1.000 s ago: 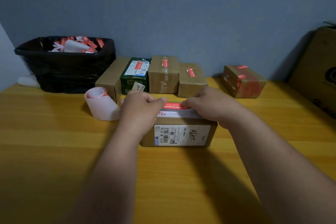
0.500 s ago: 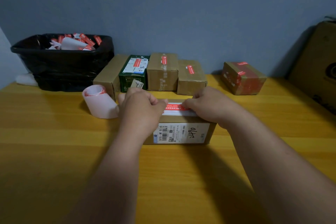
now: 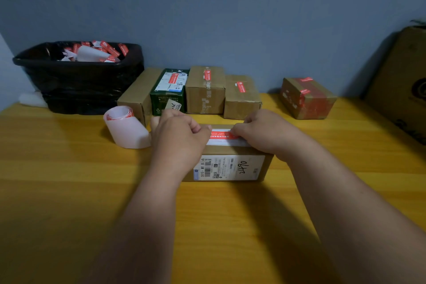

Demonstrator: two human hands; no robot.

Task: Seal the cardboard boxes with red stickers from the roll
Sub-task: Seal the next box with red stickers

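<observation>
**Both hands on a red sticker atop the near box**

At 10 o'clock, against the blue wall, sits a black bin (image 3: 78, 80) lined with a bag and heaped with white backing paper and red scraps. Just right of it and nearer, the sticker roll (image 3: 125, 129) lies on the wooden table (image 3: 57, 191), its pale liner curled loosely with red edges showing at the top.

At 12 o'clock a row of parcels stands along the wall: a plain brown box (image 3: 136, 94), a green box (image 3: 169, 92) with a white label and a red sticker, then two brown boxes (image 3: 205, 90) (image 3: 241, 97), each with a red sticker across its top seam.

In the middle, the near cardboard box (image 3: 230, 166) rests on the table with a shipping label and handwritten digits on its front face. The left hand (image 3: 178, 138) is curled, its fingers at the left end of the red sticker (image 3: 221, 135) lying across the box top. The right hand (image 3: 265, 134) is curled too, fingertips pinching or pressing the sticker's right end; which one, I cannot tell.

At 1 o'clock a brown box (image 3: 307, 99) wrapped in red tape sits apart, turned at an angle. At 3 o'clock a large carton (image 3: 403, 83) leans at the frame edge.
</observation>
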